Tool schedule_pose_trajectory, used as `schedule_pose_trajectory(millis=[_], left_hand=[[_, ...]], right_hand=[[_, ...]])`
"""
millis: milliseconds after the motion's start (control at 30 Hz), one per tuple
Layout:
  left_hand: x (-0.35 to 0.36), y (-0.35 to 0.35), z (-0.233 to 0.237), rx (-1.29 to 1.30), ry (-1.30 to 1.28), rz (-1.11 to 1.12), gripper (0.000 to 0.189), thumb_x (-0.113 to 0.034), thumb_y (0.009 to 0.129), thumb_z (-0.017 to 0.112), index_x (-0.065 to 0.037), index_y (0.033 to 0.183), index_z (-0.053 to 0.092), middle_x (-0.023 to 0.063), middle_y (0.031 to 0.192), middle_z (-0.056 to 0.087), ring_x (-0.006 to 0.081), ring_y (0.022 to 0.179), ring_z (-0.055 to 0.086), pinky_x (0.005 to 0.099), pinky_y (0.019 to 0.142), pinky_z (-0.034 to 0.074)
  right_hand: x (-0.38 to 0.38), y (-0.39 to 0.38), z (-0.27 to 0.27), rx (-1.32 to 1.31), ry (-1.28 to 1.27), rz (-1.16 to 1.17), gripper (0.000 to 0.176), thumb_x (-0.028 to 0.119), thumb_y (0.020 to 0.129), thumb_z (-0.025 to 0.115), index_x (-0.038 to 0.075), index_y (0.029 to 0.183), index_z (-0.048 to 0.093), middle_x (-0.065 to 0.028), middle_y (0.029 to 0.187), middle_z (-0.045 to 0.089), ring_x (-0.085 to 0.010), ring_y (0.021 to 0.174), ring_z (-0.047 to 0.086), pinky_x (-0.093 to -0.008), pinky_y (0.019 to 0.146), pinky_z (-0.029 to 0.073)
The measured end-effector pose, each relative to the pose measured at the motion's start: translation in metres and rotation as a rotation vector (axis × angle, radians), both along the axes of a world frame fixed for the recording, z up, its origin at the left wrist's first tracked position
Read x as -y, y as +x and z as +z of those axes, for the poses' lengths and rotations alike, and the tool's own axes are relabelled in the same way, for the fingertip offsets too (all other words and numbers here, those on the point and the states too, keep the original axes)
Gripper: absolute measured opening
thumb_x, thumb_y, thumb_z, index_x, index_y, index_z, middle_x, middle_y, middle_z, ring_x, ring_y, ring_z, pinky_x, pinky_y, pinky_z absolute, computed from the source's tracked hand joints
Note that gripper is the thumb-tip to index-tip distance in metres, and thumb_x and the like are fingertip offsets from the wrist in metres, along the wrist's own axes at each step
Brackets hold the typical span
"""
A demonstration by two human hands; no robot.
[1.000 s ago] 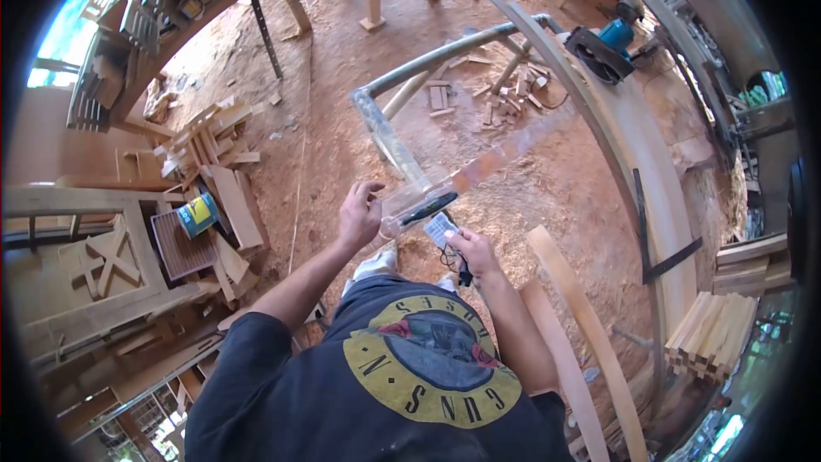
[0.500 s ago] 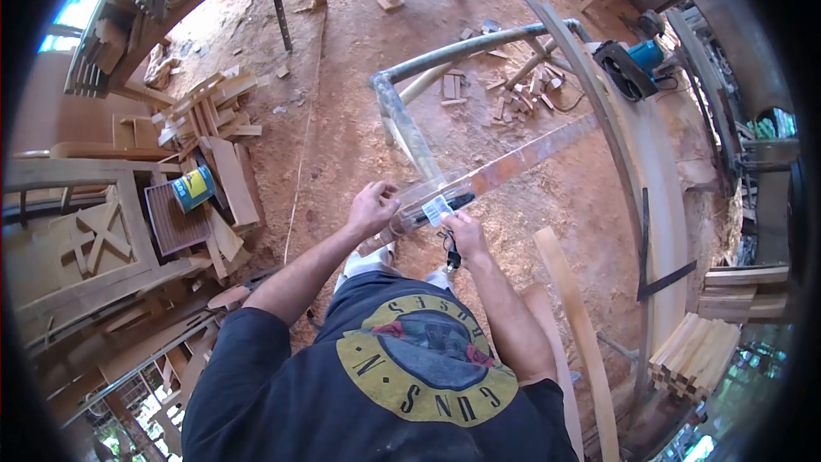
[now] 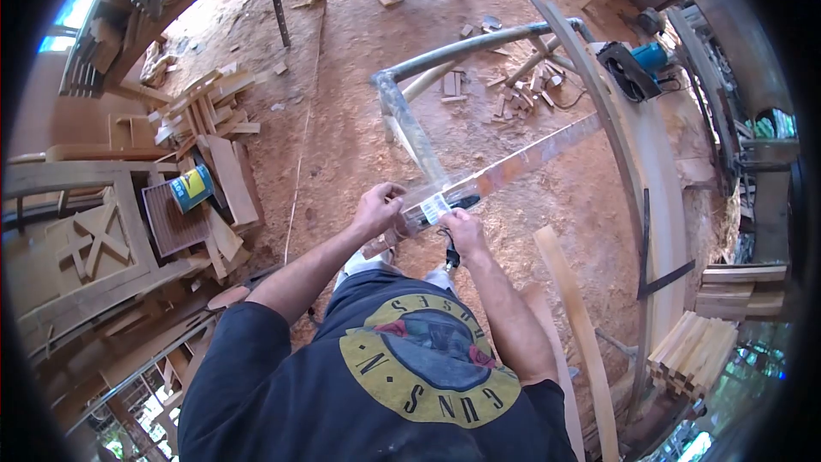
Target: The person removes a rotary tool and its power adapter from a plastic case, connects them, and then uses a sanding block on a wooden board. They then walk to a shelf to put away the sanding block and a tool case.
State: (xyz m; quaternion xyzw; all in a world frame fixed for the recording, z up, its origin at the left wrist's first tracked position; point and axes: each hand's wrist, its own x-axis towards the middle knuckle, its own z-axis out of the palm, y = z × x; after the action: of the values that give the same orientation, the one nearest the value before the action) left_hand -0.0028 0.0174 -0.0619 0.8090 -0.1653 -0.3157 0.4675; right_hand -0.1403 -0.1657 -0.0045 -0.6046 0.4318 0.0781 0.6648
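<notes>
My right hand (image 3: 463, 231) pinches a small white card with print on it (image 3: 434, 208), held out over a narrow board. Left of the card is my left hand (image 3: 379, 210), its fingers curled together; whatever is between the fingertips, if anything, is too small to make out. Just beyond my right hand lies a black tool (image 3: 465, 202), partly hidden, with a dark cord (image 3: 451, 248) hanging below. The reddish-stained board (image 3: 522, 162) runs from beneath my hands toward the upper right.
A pipe frame (image 3: 462, 51) stands ahead, with wood offcuts (image 3: 530, 90) on the ground behind it. A teal circular saw (image 3: 637, 64) sits on a long plank (image 3: 658, 171) at right. Scrap wood and a paint can (image 3: 191, 188) are at left; stacked sticks (image 3: 693, 352) lie lower right.
My left hand has shifted slightly right, closer to the white card. The card has tilted a little in my right hand, which stays in nearly the same place.
</notes>
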Motion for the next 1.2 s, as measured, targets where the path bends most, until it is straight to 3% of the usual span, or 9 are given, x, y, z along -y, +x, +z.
schedule_pose_trajectory(millis=[133,433,733,833,933,1033,1133,1200], left_hand=[[-0.001,0.001,0.001,-0.129,-0.040,0.017,0.032,-0.012,0.094,0.061,-0.002,0.123,0.070,0.0125,0.099,0.073,0.0172,0.082,0.071,0.0323,0.077,0.059],[-0.002,0.004,0.011,-0.376,-0.092,0.056,0.036,-0.010,0.092,0.060,0.000,0.125,0.070,0.0114,0.102,0.074,0.0172,0.087,0.071,0.0325,0.079,0.060],[-0.001,0.007,0.009,-0.431,-0.115,0.040,0.031,-0.013,0.097,0.063,0.001,0.123,0.069,0.0105,0.105,0.073,0.0173,0.089,0.071,0.0331,0.079,0.061],[0.001,0.007,0.014,-0.586,-0.177,0.102,0.032,-0.014,0.098,0.064,0.002,0.125,0.068,0.0122,0.107,0.073,0.0189,0.092,0.072,0.0343,0.081,0.062],[0.002,0.008,0.008,-0.580,-0.190,0.079,0.033,-0.015,0.099,0.065,0.003,0.127,0.066,0.0137,0.109,0.072,0.0203,0.094,0.073,0.0345,0.082,0.063],[0.001,0.007,0.011,-0.552,-0.184,0.063,0.033,-0.016,0.100,0.067,0.004,0.127,0.066,0.0142,0.110,0.072,0.0202,0.093,0.073,0.0336,0.082,0.063],[0.001,0.006,0.007,-0.555,-0.218,0.065,0.034,-0.017,0.100,0.068,0.004,0.126,0.066,0.0139,0.109,0.072,0.0203,0.093,0.073,0.0332,0.080,0.063],[0.001,0.006,0.010,-0.551,-0.207,0.070,0.035,-0.017,0.100,0.068,0.005,0.126,0.066,0.0137,0.109,0.072,0.0203,0.093,0.073,0.0332,0.080,0.063]], right_hand=[[-0.011,0.011,-0.005,-0.020,0.047,0.032,0.019,0.022,0.092,0.069,0.003,0.088,0.069,0.0011,0.071,0.057,-0.0079,0.060,0.052,-0.0282,0.054,0.042],[-0.019,0.020,-0.036,-0.061,0.026,0.122,0.025,0.025,0.088,0.067,0.000,0.088,0.069,-0.0069,0.071,0.061,-0.0163,0.060,0.057,-0.0375,0.055,0.045],[-0.016,0.029,-0.015,-0.085,0.163,0.021,0.026,0.024,0.092,0.061,0.000,0.088,0.071,-0.0058,0.073,0.063,-0.0151,0.053,0.057,-0.0337,0.050,0.045],[-0.019,0.026,-0.018,-0.062,0.197,0.015,0.025,0.023,0.092,0.060,0.001,0.090,0.071,-0.0047,0.072,0.062,-0.0134,0.053,0.056,-0.0326,0.049,0.044],[-0.021,0.027,-0.026,-0.042,0.155,0.101,0.028,0.023,0.092,0.061,-0.001,0.098,0.074,-0.0091,0.080,0.069,-0.0161,0.065,0.064,-0.0345,0.058,0.050],[-0.025,0.027,-0.021,-0.060,-0.120,0.216,0.036,0.024,0.093,0.061,-0.002,0.114,0.072,-0.0170,0.099,0.075,-0.0234,0.089,0.072,-0.0377,0.079,0.057],[-0.028,0.026,-0.029,-0.083,-0.255,0.246,0.045,0.024,0.093,0.060,-0.003,0.129,0.065,-0.0223,0.117,0.073,-0.0289,0.111,0.071,-0.0389,0.097,0.054],[-0.029,0.023,-0.028,-0.045,-0.265,0.217,0.047,0.023,0.093,0.060,-0.002,0.132,0.063,-0.0225,0.119,0.073,-0.0308,0.113,0.070,-0.0396,0.098,0.054]])
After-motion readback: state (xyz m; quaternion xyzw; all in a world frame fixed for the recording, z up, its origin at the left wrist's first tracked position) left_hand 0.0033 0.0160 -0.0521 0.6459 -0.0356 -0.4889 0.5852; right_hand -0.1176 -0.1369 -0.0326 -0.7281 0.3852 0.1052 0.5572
